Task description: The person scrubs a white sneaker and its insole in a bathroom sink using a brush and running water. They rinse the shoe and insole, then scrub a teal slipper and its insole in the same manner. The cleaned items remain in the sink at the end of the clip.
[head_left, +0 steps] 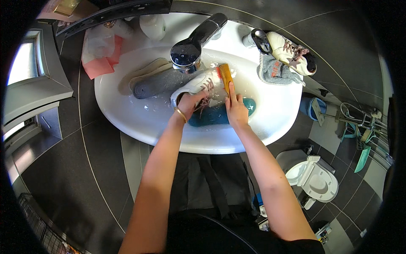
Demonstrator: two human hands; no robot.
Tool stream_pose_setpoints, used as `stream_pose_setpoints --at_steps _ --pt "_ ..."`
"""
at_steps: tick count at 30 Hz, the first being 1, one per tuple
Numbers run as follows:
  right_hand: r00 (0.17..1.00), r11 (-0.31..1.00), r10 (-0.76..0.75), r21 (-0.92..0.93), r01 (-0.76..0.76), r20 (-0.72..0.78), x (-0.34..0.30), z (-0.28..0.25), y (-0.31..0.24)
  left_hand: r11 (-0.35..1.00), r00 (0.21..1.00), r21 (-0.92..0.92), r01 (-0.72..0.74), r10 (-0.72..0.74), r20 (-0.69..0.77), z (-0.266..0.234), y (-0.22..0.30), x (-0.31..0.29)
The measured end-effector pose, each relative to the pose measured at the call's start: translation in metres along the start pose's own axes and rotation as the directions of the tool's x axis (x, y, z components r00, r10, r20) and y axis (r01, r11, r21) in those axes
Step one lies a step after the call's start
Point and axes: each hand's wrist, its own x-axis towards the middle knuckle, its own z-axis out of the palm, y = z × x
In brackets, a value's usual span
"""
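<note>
Scrubbing the shoe toe over the sink

Position: the white shoe lies tilted in the sink, toe up and to the right, below the tap.

Grip: the left hand is clasped on the shoe at its collar; its fingertips are hidden. The right hand grips the brush by its handle, index finger laid along it, bristles at the toe.

Method: brace the shoe firmly at the collar. Keep strokes short and bristles flat on the toe. Hold the laces out of the stroke; they could snag.

Clearance: the best working room should be to the right of the brush, toward the sink's curved wall. Above left, limit lift: the tap overhangs near the shoe. The grey insole restricts the left side; the teal insole lies just below. Avoid wide swings toward the second shoe on the right rim.
</note>
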Motion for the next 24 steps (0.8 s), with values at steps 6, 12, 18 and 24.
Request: stream_pose_setpoints --at_steps 6,12,18,24 --pt "0.996 0.98 0.047 0.191 -0.06 0.075 0.015 0.021 -0.022 0.43 0.946 0.892 -0.141 0.324 -0.007 -0.012 -0.033 0.022" --pt "0.995 0.887 -0.055 0.462 0.012 0.078 -0.046 -0.018 -0.041 0.958 0.974 -0.264 -0.114 0.056 -0.22 0.016 0.0 -0.009" --pt "0.989 0.969 -0.061 0.245 0.026 0.137 -0.015 -0.052 -0.094 0.732 0.95 -0.611 -0.301 0.174 -0.259 0.029 0.002 -0.016" --pt "0.938 0.93 -0.245 0.332 0.156 0.246 -0.065 -0.04 -0.098 0.535 0.971 -0.816 -0.218 0.201 -0.127 -0.015 -0.008 -0.025"
